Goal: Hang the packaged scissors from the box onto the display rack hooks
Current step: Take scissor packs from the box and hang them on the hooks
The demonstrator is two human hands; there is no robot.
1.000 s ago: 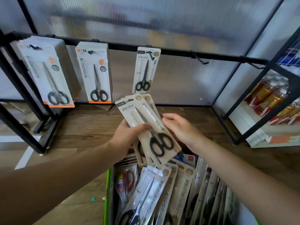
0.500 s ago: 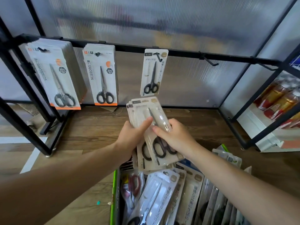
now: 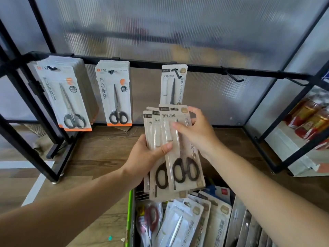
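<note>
Rack bar [image 3: 146, 63] across top. Well below bar: green-edged box [image 3: 130, 216] full of scissors packs. Between bar and box: fanned stack [image 3: 154, 175] clamped in left hand [image 3: 144, 157] fingers; front pack [image 3: 185, 145] pinched by right hand [image 3: 197, 132] fingers. On bar: one matching pack [image 3: 173, 82] hung.

My one camera sits on my head, looking forward and down, near the black metal display rack [image 3: 146, 62].

Cream cards, black handles, a black rack [image 3: 146, 63]
Held scissor packs [image 3: 183, 168] are cream with black handles; hung packs [image 3: 115, 97] white with orange strips; box [image 3: 130, 211] edge green.
</note>
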